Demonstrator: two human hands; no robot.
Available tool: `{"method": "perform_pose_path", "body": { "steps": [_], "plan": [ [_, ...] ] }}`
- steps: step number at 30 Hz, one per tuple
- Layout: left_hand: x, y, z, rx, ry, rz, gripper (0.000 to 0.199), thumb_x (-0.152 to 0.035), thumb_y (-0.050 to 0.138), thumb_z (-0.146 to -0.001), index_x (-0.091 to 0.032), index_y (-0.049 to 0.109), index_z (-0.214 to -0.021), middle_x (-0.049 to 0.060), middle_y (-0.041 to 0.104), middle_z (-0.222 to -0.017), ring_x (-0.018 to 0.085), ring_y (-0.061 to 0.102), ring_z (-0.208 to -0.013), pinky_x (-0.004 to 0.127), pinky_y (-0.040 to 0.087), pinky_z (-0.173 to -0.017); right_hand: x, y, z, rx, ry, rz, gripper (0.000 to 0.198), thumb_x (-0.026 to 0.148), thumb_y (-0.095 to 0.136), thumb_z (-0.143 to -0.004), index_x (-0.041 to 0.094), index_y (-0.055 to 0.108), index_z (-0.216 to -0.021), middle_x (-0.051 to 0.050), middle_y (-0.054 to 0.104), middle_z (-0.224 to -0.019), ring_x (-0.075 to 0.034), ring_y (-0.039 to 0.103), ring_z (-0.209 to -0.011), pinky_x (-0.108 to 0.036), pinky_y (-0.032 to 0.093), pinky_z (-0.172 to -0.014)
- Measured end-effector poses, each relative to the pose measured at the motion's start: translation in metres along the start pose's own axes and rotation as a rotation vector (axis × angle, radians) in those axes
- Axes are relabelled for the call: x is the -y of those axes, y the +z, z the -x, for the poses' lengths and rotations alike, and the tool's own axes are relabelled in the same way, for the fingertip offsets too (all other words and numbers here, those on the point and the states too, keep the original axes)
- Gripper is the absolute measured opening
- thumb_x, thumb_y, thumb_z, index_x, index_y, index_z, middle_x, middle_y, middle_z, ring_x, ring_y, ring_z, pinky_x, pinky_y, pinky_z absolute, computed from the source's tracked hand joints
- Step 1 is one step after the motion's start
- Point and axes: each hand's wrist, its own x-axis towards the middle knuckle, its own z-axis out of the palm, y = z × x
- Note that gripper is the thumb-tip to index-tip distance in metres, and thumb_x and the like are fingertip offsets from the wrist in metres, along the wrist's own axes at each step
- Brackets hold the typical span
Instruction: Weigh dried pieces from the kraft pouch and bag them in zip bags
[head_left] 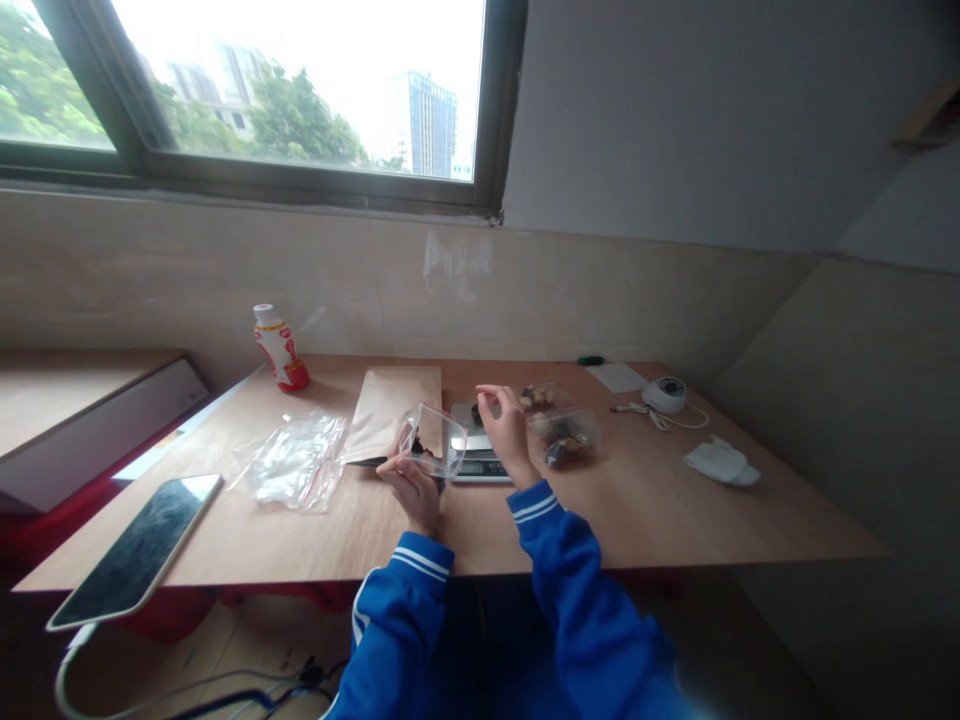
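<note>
the clear zip bag (448, 452), held above the bench (637, 510) with dark pieces (421, 446) inside, looks light, limp and slick, best pinched near its rim. the left hand's (414, 490) grip grasps it; the right hand's (510, 428) grip curls over the scale (480, 469), whether holding anything i cannot tell.

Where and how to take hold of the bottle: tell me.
Grip the bottle around its body, below the cap, probably best from the near right. It stands cap up, apart from its neighbours, and the rounded body should suit a wrapped hand. The clear bags lie low in front, so come over them.
</note>
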Motion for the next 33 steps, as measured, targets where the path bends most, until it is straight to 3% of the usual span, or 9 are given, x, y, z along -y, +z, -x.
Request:
{"method": "perform_pose_path", "body": {
  "steps": [2, 5, 12, 17, 23, 29, 33],
  "plan": [
    [-0.001, 0.001, -0.001, -0.039, 0.033, 0.012, 0.034, -0.057, 0.026, -0.092, -0.023, 0.031, -0.088, 0.023, 0.053, -0.122, 0.028, 0.055, -0.116, 0.048, 0.046, -0.093, -0.027, 0.011, 0.006, 0.117, 0.018, 0.142, 0.029, 0.019, 0.05, -0.085, 0.016, 0.061, -0.112, -0.012, 0.062, -0.114, -0.024, 0.053, -0.11, -0.038, 0.04, -0.096],
    [-0.002, 0.001, -0.001, -0.065, 0.069, 0.04, 0.03, -0.052, 0.031, -0.093, -0.024, 0.034, -0.085, 0.02, 0.058, -0.118, 0.026, 0.058, -0.114, 0.046, 0.045, -0.094, -0.054, 0.023, 0.015, 0.301, 0.071, 0.321, 0.037, 0.018, 0.054, -0.081, 0.016, 0.058, -0.118, -0.013, 0.057, -0.128, -0.026, 0.048, -0.118, -0.042, 0.035, -0.099],
    [-0.001, 0.0, 0.0, -0.077, 0.074, 0.068, 0.026, -0.048, 0.034, -0.093, -0.023, 0.036, -0.086, 0.021, 0.059, -0.118, 0.027, 0.058, -0.114, 0.047, 0.044, -0.092, -0.056, 0.021, 0.013, 0.33, 0.108, 0.486, 0.018, 0.015, 0.052, -0.083, 0.018, 0.065, -0.095, -0.009, 0.068, -0.104, -0.025, 0.055, -0.101, -0.036, 0.035, -0.088],
    [0.001, 0.001, 0.0, -0.077, 0.067, 0.056, 0.026, -0.049, 0.034, -0.093, -0.023, 0.037, -0.086, 0.019, 0.059, -0.12, 0.024, 0.057, -0.114, 0.042, 0.045, -0.091, -0.059, 0.019, 0.014, 0.28, 0.14, 0.496, 0.019, 0.015, 0.054, -0.083, 0.016, 0.061, -0.101, -0.011, 0.068, -0.103, -0.026, 0.058, -0.098, -0.036, 0.037, -0.087],
    [0.005, 0.001, 0.001, -0.058, 0.049, 0.05, 0.024, -0.046, 0.032, -0.095, -0.023, 0.036, -0.087, 0.019, 0.058, -0.121, 0.024, 0.057, -0.114, 0.043, 0.046, -0.09, -0.066, 0.024, 0.012, 0.163, 0.128, 0.504, 0.049, 0.017, 0.05, -0.086, 0.008, 0.042, -0.133, -0.02, 0.065, -0.11, -0.03, 0.056, -0.106, -0.043, 0.039, -0.09],
    [0.005, 0.002, 0.001, -0.059, 0.059, 0.058, 0.021, -0.042, 0.033, -0.095, -0.023, 0.036, -0.088, 0.02, 0.057, -0.122, 0.024, 0.057, -0.114, 0.045, 0.045, -0.092, -0.085, 0.027, 0.006, -0.013, 0.134, 0.333, 0.036, 0.014, 0.039, -0.086, 0.01, 0.053, -0.119, -0.019, 0.066, -0.105, -0.028, 0.06, -0.1, -0.046, 0.042, -0.089],
    [0.005, 0.003, 0.001, -0.067, 0.072, 0.059, 0.021, -0.042, 0.033, -0.095, -0.022, 0.035, -0.088, 0.023, 0.057, -0.121, 0.026, 0.058, -0.113, 0.049, 0.045, -0.091, -0.073, 0.021, 0.007, -0.115, 0.13, 0.042, 0.026, 0.021, 0.041, -0.087, 0.012, 0.057, -0.105, -0.017, 0.066, -0.1, -0.023, 0.063, -0.09, -0.039, 0.048, -0.083]
  ]
}}
